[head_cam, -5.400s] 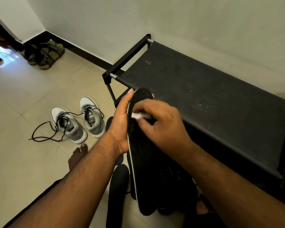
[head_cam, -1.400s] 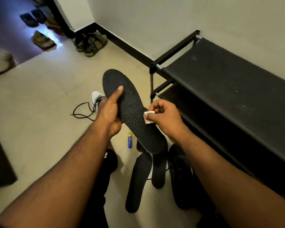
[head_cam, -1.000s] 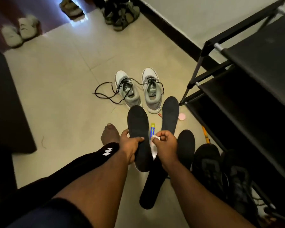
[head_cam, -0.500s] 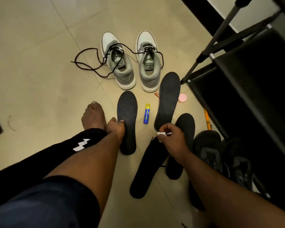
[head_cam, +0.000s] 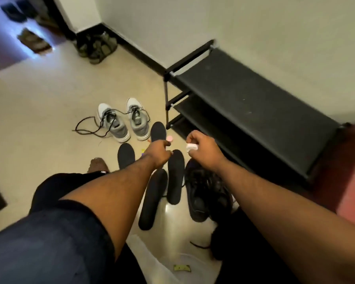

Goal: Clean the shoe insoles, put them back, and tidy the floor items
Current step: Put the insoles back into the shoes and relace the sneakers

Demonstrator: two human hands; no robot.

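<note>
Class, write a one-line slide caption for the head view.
Seated by a shoe rack, a person holds a white wipe in the right hand while the left hand reaches over four insoles.

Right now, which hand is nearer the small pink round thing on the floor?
Left. The left hand appears beside the pink round thing; the right hand, holding a white wipe, is farther right.

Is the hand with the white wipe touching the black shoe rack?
Apart. The head view shows the right hand, pinching the white wipe, with bare floor visible before the shoe rack.
</note>
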